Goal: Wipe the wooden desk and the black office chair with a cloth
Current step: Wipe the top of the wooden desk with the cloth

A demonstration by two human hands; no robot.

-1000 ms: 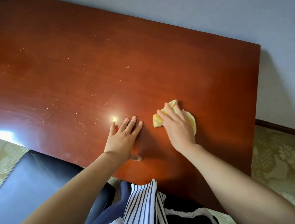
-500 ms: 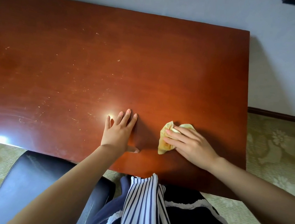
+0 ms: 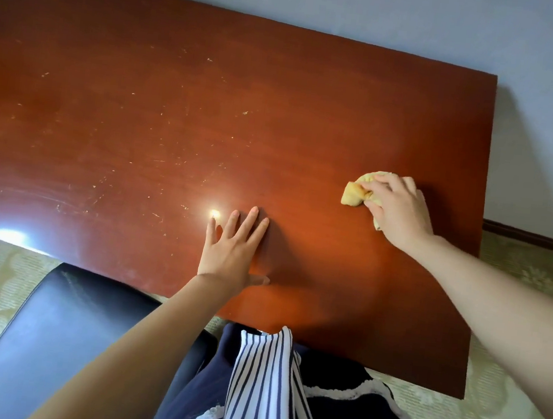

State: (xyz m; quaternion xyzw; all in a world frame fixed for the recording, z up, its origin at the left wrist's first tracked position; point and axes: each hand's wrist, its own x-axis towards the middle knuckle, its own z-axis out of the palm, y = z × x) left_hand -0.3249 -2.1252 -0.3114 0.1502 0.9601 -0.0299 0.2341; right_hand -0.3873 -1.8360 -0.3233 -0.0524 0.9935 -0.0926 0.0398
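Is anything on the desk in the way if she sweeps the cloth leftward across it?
Only her own left hand, resting flat on the desk to the left of the cloth that the right hand grips. Beyond that, only small specks show on the wood.

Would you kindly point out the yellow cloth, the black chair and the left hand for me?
yellow cloth (image 3: 354, 194): head view, on its bunched left end.
black chair (image 3: 58, 329): head view, on its black cushion.
left hand (image 3: 230, 250): head view, on the back of the hand.
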